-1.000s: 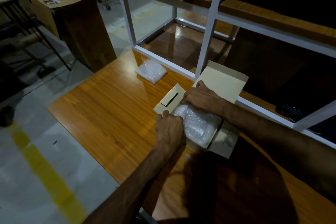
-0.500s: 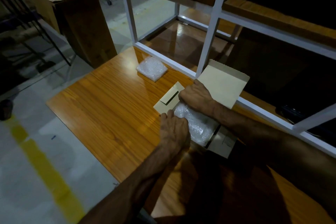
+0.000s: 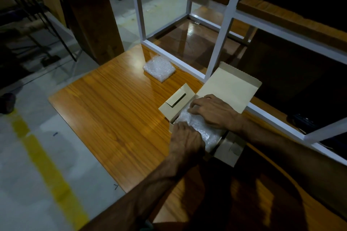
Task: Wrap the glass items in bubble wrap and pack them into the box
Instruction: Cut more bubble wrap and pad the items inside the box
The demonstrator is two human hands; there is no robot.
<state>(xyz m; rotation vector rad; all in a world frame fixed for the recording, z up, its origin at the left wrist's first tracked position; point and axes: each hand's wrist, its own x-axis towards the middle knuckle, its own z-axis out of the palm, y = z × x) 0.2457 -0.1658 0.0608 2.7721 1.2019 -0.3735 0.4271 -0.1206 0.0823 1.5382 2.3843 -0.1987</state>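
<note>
Both forearms are bare to the frame edge; no sleeves show. The left hand [image 3: 185, 139] and right hand [image 3: 214, 111] are bare. Raised veins and tendons stand out along both forearms.

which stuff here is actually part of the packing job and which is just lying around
In use:
small beige cardboard box with open lid
bubble-wrapped bundle inside it
left hand and right hand, both on the bundle
spare folded bubble wrap pad on the wooden table

Lying about:
tall brown carton
white metal frame

No readable text, label, brand, number or sign on anything in view.
</note>
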